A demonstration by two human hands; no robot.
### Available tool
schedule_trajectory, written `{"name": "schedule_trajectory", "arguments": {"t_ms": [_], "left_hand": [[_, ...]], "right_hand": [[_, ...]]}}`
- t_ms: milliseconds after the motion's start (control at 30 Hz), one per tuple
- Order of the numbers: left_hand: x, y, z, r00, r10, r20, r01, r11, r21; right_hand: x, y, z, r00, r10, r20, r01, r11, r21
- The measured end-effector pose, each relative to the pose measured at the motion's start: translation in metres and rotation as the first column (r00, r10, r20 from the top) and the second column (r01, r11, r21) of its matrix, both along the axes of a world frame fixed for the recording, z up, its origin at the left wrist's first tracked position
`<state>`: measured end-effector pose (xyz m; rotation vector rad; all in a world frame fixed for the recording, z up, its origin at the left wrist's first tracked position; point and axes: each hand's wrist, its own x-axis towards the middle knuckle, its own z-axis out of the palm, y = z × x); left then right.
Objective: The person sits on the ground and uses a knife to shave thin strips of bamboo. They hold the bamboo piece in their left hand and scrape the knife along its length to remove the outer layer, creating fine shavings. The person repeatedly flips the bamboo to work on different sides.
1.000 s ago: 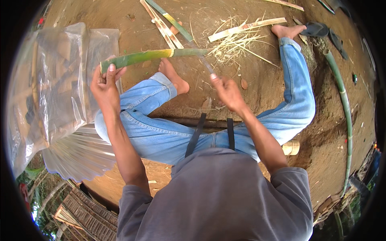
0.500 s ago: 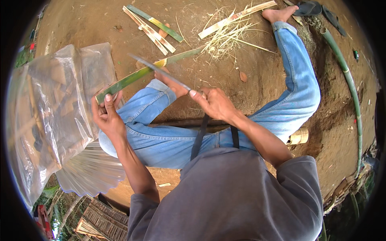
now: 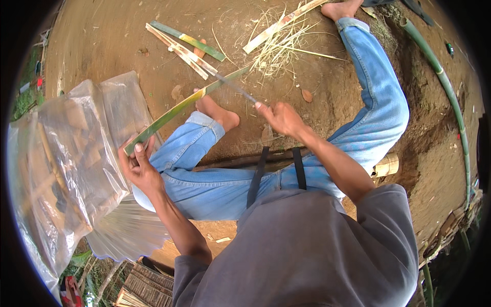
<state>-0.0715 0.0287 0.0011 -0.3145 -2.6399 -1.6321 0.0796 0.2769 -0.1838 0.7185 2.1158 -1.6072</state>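
Note:
My left hand (image 3: 142, 166) is closed round the near end of a long green bamboo strip (image 3: 174, 111). The strip slants away to the right, past my bare left foot (image 3: 217, 110), and its far end reaches the pale shavings. A long thin-bladed knife (image 3: 238, 89) is in my right hand (image 3: 284, 119), fingers wrapped round its handle, which the hand mostly hides. Its blade points to the far left and crosses over the far part of the strip. Whether the edge touches the bamboo I cannot tell.
Split bamboo pieces (image 3: 179, 48) lie on the dirt ahead. Beside them is a heap of thin shavings (image 3: 279, 56) with a pale slat (image 3: 281, 28) on it. Clear plastic sheeting (image 3: 66, 148) covers things at the left. A green bamboo pole (image 3: 450, 97) runs along the right.
The knife has moved right and farther out along the strip, with my right hand shifting right. My left hand still holds the strip's near end, slightly lower in view. The view has shifted a little.

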Motion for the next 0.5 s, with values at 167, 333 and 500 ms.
{"name": "schedule_trajectory", "arguments": {"t_ms": [167,333,500], "left_hand": [[-0.006,0.005,0.003,1.000,0.007,-0.023,-0.008,1.000,-0.023],[-0.008,0.005,0.004,1.000,-0.017,-0.018,0.017,1.000,-0.015],[-0.014,0.005,0.003,1.000,-0.024,-0.005,0.024,1.000,0.004]], "right_hand": [[0.000,0.000,-0.021,0.999,0.000,0.033,0.001,1.000,-0.031],[-0.002,0.013,-0.032,1.000,0.005,0.031,-0.005,1.000,0.018],[0.006,0.033,-0.070,0.983,-0.107,0.147,0.105,0.994,0.022]]}}
